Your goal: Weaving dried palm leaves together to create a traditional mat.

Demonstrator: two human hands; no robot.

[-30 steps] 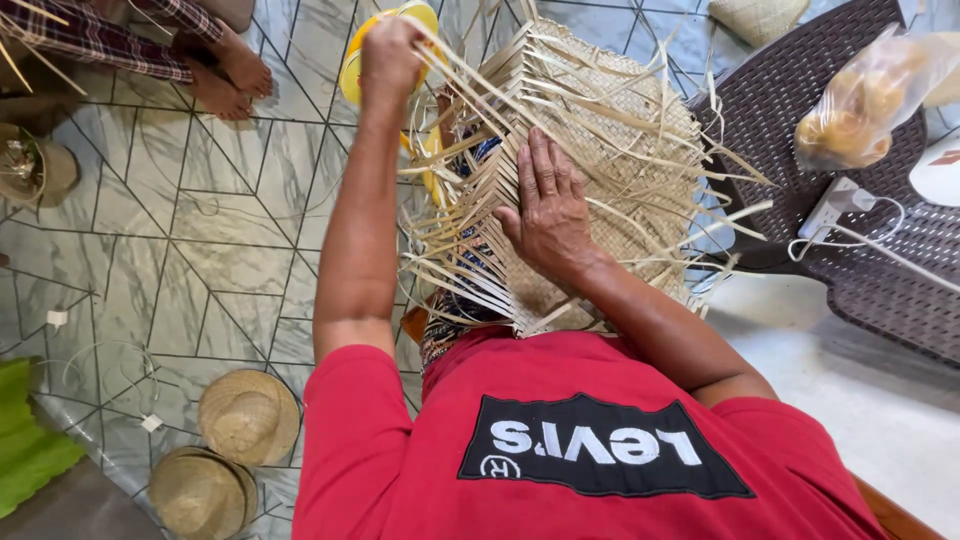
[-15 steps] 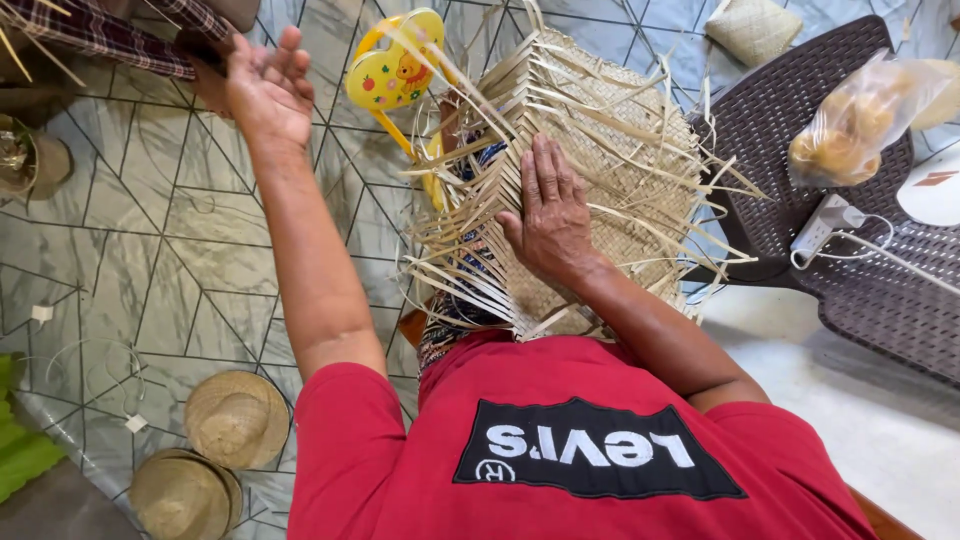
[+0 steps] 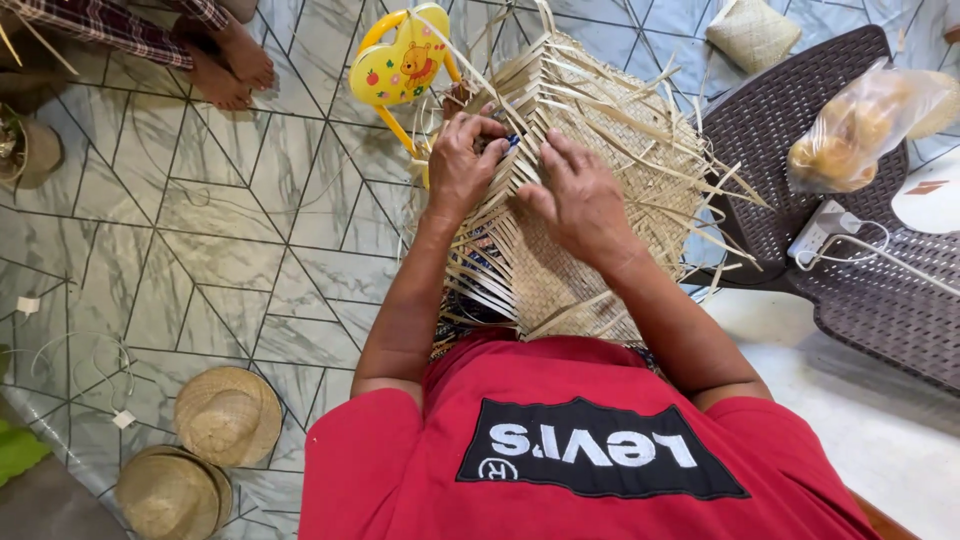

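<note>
Both my hands are on the half-woven straw basket [image 3: 590,190] that rests against my lap, its loose strips sticking out on every side. My left hand [image 3: 462,165] sits at the upper left of the weave, fingers [image 3: 490,150] curled in and pinching a strip near the top edge. My right hand [image 3: 575,200] lies flatter just beside it, fingers spread and pressing the woven face; I cannot tell whether it grips a strip. A yellow plastic child's stool [image 3: 400,60] stands just beyond the basket on the tiled floor [image 3: 220,230]. Two straw hats [image 3: 225,415] lie on the floor to my left.
</note>
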